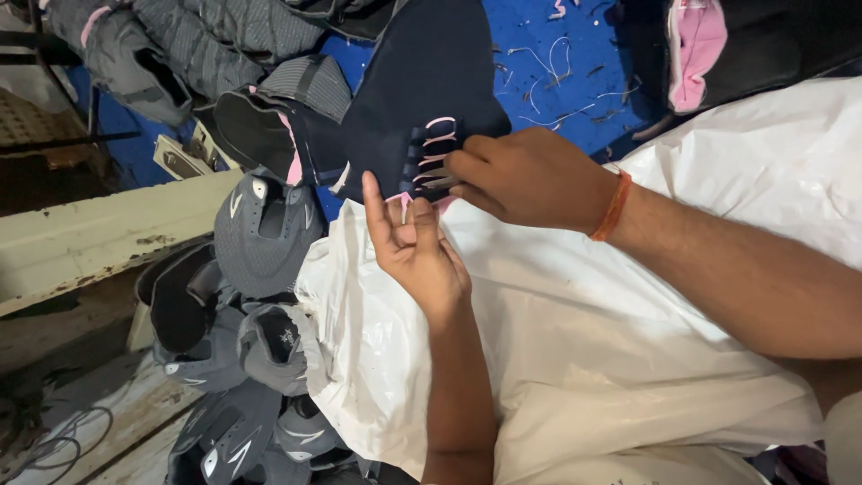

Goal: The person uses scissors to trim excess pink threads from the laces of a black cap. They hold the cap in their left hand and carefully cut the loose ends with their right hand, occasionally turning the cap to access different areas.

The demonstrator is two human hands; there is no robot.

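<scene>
We see the right hand (530,180) pinching a small metal tool (437,182) at the pink lacing (437,135) of a dark shoe upper (422,90) held over white sheeting (628,341), while the left hand (415,247), fingers loosely curled on the upper's edge, risks a prick should the tool slip.

shoe uppers (260,233) crowd left, blue mat (557,81) open
</scene>
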